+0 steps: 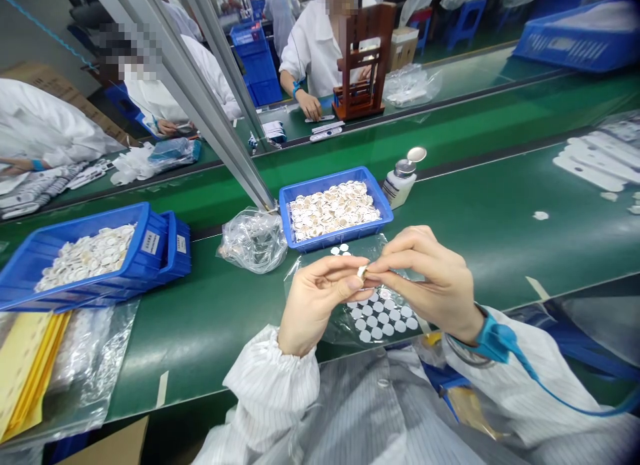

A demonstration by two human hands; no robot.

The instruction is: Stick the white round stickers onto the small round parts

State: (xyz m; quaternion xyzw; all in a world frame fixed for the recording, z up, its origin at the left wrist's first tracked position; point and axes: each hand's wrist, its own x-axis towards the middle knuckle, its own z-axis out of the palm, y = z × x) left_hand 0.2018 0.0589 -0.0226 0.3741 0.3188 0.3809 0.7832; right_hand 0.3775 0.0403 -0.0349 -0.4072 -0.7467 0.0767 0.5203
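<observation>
Paper (35, 378) in yellow layers lies at the near left edge, and beyond it a blue bin (155, 222) sits on a second bin (179, 264) — nested, probably, to save bench space. The upper one holds a loose heap of pale round pieces (90, 255); what the lower one contains is hidden. Next comes a crumpled clear bag (254, 242), pushed against the foot of the metal post, perhaps so that it stays out of the way. The left hand (317, 302) has its thumb and fingertips closed around a small pale piece (362, 272), raised over the work surface just in front of the blue tray (345, 236). That tray is well filled with similar whitish and tan discs (333, 206), and seems placed there for easy reach. Under the hands a clear sheet (333, 328) carries rows of round white dots (381, 316), spread flat, it appears, to keep each one accessible. Behind, at the tray's right corner, stands a white bottle (399, 188) with its lid tipped up; its contents cannot be seen. The right hand (435, 278) pinches the same piece from the other side — a two-handed grip that likely steadies something so little. Farther right, flat white parts (595, 162) lie together on the green surface.
</observation>
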